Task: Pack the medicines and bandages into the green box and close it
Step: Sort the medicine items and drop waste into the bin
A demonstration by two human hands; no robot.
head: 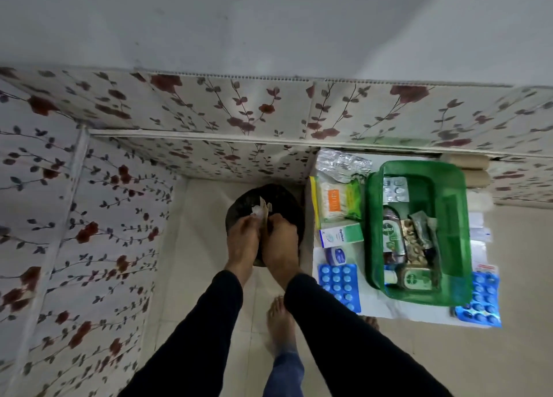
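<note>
The green box [419, 232] sits open, part-filled, so packing is likely unfinished. Left of it, both hands meet over a dark bin [264, 205]: the left hand [243, 241] and right hand [281, 247] pinch crumpled scraps [261, 211], seemingly discarding wrappers. A blue blister pack [339, 286] waits just left of the box.

"Dettol" reads on label of brown bottle [393, 237] lying in my green box [454, 217]. Same green logo on flat tin [416, 278] below it, lettering too small to confirm. "Optilux"-like word on white-green carton [341, 235] beside box, uncertain. Orange panel on swab packet [332, 200] blurred, unreadable.
</note>
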